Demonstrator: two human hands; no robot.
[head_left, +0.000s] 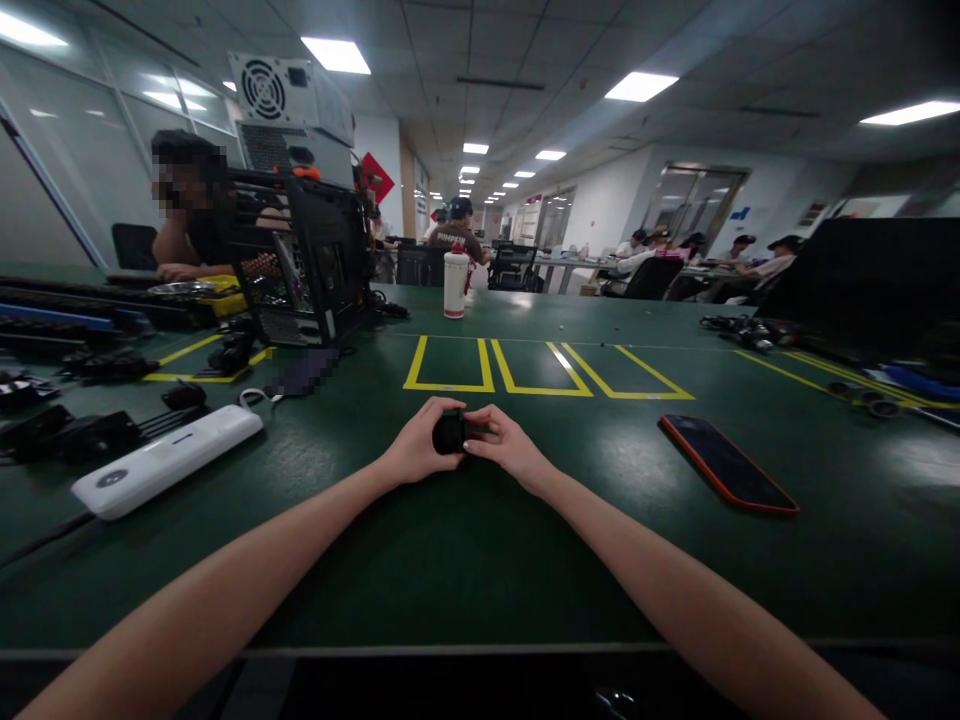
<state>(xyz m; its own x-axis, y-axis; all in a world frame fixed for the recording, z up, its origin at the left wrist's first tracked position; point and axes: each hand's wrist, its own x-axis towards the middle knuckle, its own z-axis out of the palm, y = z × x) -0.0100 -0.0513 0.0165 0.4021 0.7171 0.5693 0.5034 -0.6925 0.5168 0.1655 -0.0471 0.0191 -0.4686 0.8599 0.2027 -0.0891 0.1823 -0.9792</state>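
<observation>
Between my two hands is a small, dark, rounded object (448,434); its exact kind does not show. My left hand (418,440) curls around its left side, thumb below and fingers above. From the right, my right hand (510,445) pinches its edge with the thumb and fingertips. Both hands are over the green table (450,560), just in front of the yellow tape outlines (450,387). To the right of my right hand lies a phone (727,465) in an orange-red case.
At left are a white power strip (169,462), black cables and adapters (82,435), and an open computer case (322,250) with power supplies (292,95) on top. A white cup (455,285) stands farther back. A dark panel (870,290) is at right. Other people sit beyond the table.
</observation>
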